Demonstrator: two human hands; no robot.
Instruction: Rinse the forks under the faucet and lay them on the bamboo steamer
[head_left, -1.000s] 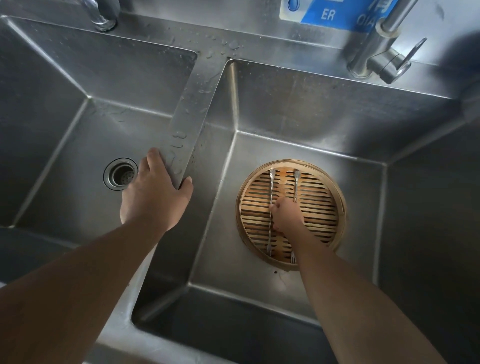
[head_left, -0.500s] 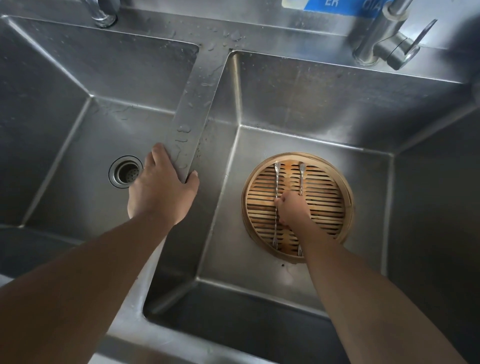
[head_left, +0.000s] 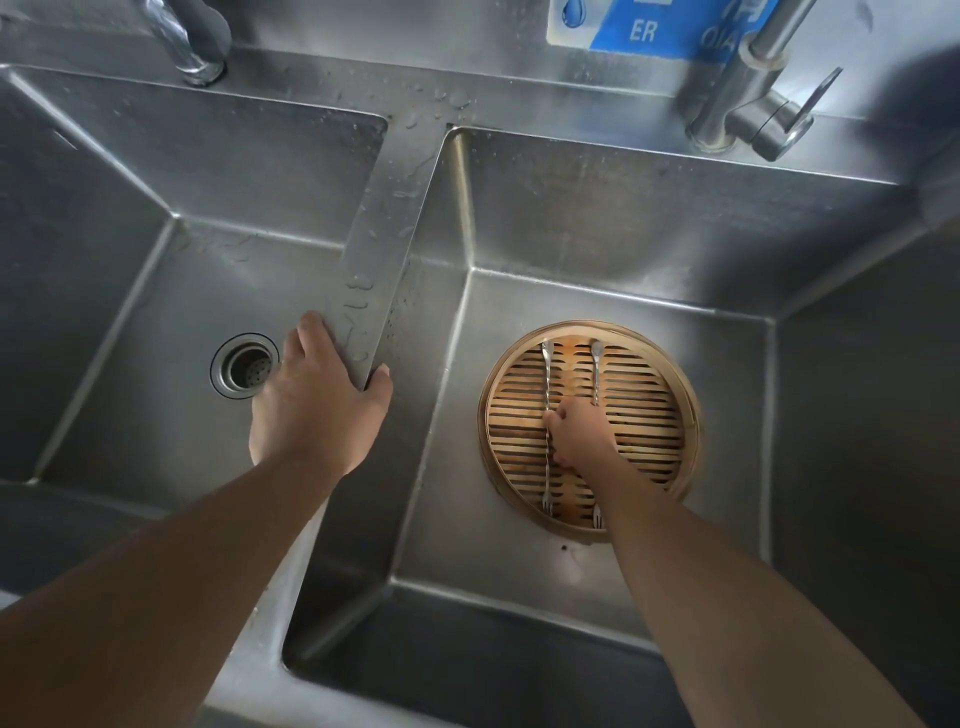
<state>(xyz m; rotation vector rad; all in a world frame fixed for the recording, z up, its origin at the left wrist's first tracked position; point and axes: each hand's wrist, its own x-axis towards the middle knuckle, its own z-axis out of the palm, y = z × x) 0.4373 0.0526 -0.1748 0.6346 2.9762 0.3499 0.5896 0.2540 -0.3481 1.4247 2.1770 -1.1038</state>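
The double stainless steel sink (head_left: 571, 218) looks the same as a second ago. The round slatted bamboo steamer (head_left: 685, 405) sits on the floor of its right basin, and no water shows at the steel faucet (head_left: 748, 98) up beyond the steamer. The left hand (head_left: 317, 405) has stayed well to the left of the steamer, resting on the wet ridge (head_left: 384, 234) between the basins, thumb spread from the index finger, one on either side. The right hand (head_left: 582, 434) has not left the middle of the steamer. Its fingers are curled and pinch the shaft of the left fork (head_left: 547, 374). The right fork (head_left: 596, 369) runs under the hand, and I cannot tell whether it is held too. Both slim steel forks lie parallel across the slats, tines at the near rim, unmoved. With nothing shifting, I judge the laying down all but finished, with only the release left
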